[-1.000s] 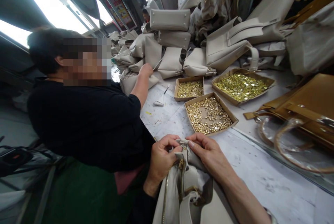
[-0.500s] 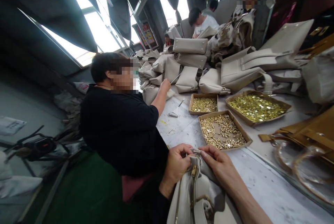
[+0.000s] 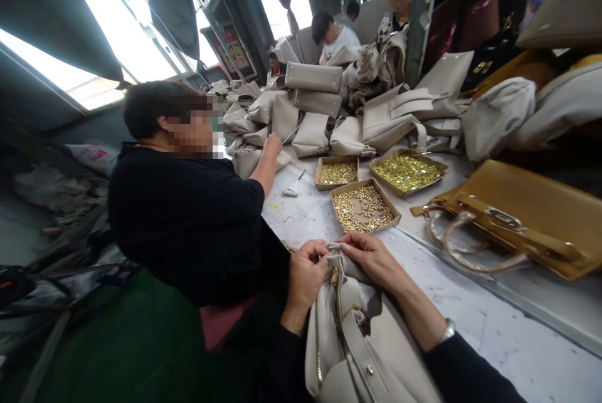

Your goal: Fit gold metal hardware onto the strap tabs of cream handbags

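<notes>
A beige handbag [image 3: 395, 340] with a gold zipper and a strap lies below my hands at the table's near edge. My left hand [image 3: 308, 274] pinches the bag's top end from the left. From the right, my right hand [image 3: 371, 259] grips the same end, its thumb and fingers close to those of my left hand. Whether a small part sits between the fingertips is hidden. Just beyond my hands stands a shallow cardboard tray [image 3: 398, 220] of small gold metal pieces.
Two more cardboard trays, a small one [image 3: 316, 178] and a wider one [image 3: 444, 172], hold gold hardware. A tan handbag [image 3: 555, 202] lies to the right. Beige bags [image 3: 313, 77] are piled behind. A co-worker in black [image 3: 188, 221] sits close on the left, one arm over the table [image 3: 301, 218].
The view has swung to the right, bringing more of the tan handbag and my right sleeve into sight. Both hands keep their hold on the beige handbag's end.
</notes>
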`<state>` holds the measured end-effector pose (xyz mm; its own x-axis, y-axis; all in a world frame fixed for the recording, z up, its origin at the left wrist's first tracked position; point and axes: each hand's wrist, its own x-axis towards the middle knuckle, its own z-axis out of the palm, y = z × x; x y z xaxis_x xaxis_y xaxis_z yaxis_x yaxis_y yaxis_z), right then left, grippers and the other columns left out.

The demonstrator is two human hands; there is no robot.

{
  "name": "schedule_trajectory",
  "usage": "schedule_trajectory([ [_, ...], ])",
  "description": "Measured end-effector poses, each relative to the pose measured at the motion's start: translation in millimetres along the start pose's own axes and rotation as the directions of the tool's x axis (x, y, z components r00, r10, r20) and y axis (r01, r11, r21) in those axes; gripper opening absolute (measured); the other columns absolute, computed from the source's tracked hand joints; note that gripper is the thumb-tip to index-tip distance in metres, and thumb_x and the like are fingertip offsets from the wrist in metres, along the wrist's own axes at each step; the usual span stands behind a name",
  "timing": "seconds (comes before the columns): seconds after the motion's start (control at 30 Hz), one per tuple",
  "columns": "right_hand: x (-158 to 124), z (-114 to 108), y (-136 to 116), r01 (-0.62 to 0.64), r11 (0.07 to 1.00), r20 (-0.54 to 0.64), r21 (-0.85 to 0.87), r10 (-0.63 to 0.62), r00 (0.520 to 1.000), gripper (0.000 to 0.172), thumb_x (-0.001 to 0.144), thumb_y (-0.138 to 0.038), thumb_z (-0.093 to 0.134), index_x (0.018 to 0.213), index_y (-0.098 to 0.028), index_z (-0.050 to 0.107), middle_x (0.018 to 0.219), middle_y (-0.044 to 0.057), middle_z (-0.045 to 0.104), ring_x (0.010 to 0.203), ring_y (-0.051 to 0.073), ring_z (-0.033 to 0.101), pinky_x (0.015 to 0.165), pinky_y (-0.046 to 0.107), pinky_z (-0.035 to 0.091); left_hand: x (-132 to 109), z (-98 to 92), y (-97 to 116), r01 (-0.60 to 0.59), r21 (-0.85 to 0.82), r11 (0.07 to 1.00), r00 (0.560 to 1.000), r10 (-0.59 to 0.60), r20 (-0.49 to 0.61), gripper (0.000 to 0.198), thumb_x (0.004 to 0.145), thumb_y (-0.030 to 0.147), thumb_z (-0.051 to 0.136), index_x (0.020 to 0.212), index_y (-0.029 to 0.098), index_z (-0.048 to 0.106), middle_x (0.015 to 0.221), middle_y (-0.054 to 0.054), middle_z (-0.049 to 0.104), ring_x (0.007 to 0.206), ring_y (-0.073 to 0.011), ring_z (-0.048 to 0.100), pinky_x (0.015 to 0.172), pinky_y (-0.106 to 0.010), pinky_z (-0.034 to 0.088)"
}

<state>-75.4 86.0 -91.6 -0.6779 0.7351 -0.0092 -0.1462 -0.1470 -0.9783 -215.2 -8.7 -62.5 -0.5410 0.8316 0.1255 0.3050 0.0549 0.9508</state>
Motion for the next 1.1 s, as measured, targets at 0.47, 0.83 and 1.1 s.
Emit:
schedule_trajectory([
  [0.47, -43, -24, -12, -0.05, 0.996, -0.093, -0.069, 0.044, 0.995, 0.035, 0.082, -0.051, 0.076, 0.099, -0.02, 0.08, 0.098, 0.005, 0.078, 0.091, 0.023, 0.068, 0.087, 0.035, 0.051, -22, 22.4, 3, 0.05, -0.075, 0.996, 0.991, -0.04, 0.129, 0.013, 0.073, 0.028, 0.072, 0.069, 0.016, 0.066, 0.092, -0.007, 0.069, 0.09, -0.0205, 0.066, 0.076, -0.024, 0.053],
  [0.83, -39, -23, -9, -0.002, 0.998, -0.128, 0.06, 0.01, 0.992, 0.031, 0.078, -0.044, 0.08, 0.093, -0.018, 0.076, 0.086, 0.002, 0.073, 0.078, 0.017, 0.063, 0.076, 0.03, 0.049, -18, 19.5, 13, 0.127, -0.107, 0.986, 0.966, -0.099, 0.237, 0.028, 0.071, 0.024, 0.074, 0.094, 0.019, 0.057, 0.104, -0.005, 0.066, 0.091, -0.0186, 0.066, 0.075, -0.023, 0.051],
  [1.1, -39, -25, -9, 0.073, 0.997, -0.137, 0.035, -0.067, 0.988, 0.03, 0.079, -0.044, 0.079, 0.084, -0.017, 0.067, 0.079, -0.001, 0.065, 0.073, 0.015, 0.056, 0.069, 0.028, 0.043, -12, 18.0, 23, 0.278, -0.077, 0.957, 0.892, -0.228, 0.391, 0.043, 0.071, 0.028, 0.073, 0.11, 0.015, 0.06, 0.092, -0.005, 0.07, 0.08, -0.0175, 0.066, 0.069, -0.023, 0.049],
])
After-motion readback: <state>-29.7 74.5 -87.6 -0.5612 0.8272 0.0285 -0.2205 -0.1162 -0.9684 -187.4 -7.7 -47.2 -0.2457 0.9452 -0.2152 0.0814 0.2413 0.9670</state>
